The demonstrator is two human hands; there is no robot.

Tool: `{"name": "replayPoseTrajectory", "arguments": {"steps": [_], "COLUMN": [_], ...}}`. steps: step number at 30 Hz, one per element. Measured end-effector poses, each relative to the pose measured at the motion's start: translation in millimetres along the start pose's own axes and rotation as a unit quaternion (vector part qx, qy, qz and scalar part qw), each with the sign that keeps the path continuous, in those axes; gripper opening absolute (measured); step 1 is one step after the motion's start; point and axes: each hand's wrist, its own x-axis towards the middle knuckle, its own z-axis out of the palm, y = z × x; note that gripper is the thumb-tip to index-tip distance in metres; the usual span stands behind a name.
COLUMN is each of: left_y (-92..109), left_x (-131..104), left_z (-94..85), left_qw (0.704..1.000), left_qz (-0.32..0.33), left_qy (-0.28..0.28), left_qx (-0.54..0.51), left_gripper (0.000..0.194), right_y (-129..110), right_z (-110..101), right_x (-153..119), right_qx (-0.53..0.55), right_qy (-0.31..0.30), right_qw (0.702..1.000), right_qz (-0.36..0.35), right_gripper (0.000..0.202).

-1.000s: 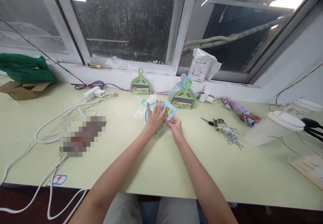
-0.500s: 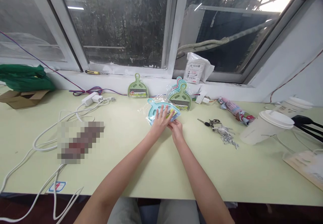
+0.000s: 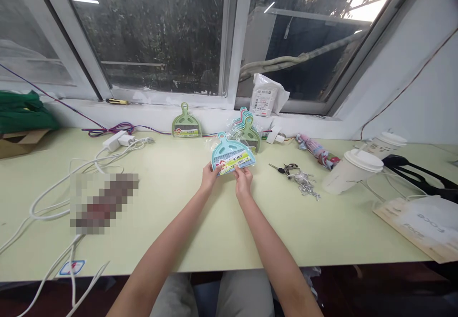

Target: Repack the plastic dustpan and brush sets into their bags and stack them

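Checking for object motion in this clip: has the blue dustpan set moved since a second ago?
Yes. The blue dustpan set lay flat under the left hand; now both hands, right hand too, hold it upright, nearer the stack of dustpans.

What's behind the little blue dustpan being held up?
Right behind the blue dustpan, held at its lower edge by the left hand and right hand, leans a stack of bagged dustpans, green one in front. The blue one covers the stack's lower part.

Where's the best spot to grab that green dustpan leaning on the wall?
Probably the looped handle at the top of the green dustpan. It stands upright against the wall with the handle free, so come from above and in front and pinch it.
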Motion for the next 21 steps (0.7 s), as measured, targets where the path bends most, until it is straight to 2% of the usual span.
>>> {"name": "replayPoseTrajectory", "arguments": {"steps": [2, 5, 7, 9, 12, 13, 14, 16, 18, 21], "left_y": [2.5, 4.4, 2.5, -2.3, -9.9, -10.9, -10.6, -7.0, -1.4, 3.6], "left_x": [-2.0, -7.2, -14.7, -24.8, -35.0, -34.7, -32.3, -23.0, -13.0, -8.4], "left_z": [2.9, 5.6, 8.0, 10.5, 9.9, 7.6, 4.1, -5.3, -15.5, -26.7], "left_qw": [0.998, 0.995, 0.99, 0.994, 0.984, 0.976, 0.97, 0.966, 0.965, 0.962], "left_qz": [-0.008, -0.016, -0.009, -0.019, -0.083, -0.106, -0.121, -0.124, -0.097, -0.066], "left_qy": [-0.016, 0.093, 0.135, 0.088, -0.074, -0.11, -0.124, -0.111, -0.1, -0.126], "left_qx": [-0.062, -0.044, -0.031, -0.065, -0.141, -0.158, -0.172, -0.199, -0.221, -0.233], "left_gripper": [0.048, 0.039, 0.035, 0.039, 0.051, 0.054, 0.057, 0.06, 0.059, 0.054], "right_y": [2.9, 7.8, 9.0, 7.5, 1.3, -0.7, -2.3, -3.1, -1.1, 5.0], "right_z": [0.0, 2.0, 3.4, 2.9, -1.9, -3.7, -5.1, -5.6, -2.6, 5.0], "right_x": [-0.2, -2.3, -3.3, -2.2, 2.4, 3.8, 4.6, 4.1, 1.3, -3.7], "right_qx": [0.003, -0.01, -0.017, -0.018, -0.026, -0.031, -0.035, -0.035, -0.027, -0.03], "right_qy": [0.016, 0.007, -0.002, 0.005, 0.032, 0.033, 0.028, 0.005, -0.018, -0.039], "right_qw": [1.0, 1.0, 1.0, 1.0, 0.999, 0.999, 0.999, 0.999, 0.999, 0.999], "right_qz": [0.004, 0.017, 0.015, 0.005, -0.019, -0.025, -0.029, -0.029, -0.022, -0.014], "right_gripper": [0.044, 0.041, 0.042, 0.042, 0.039, 0.039, 0.038, 0.04, 0.042, 0.042]}}
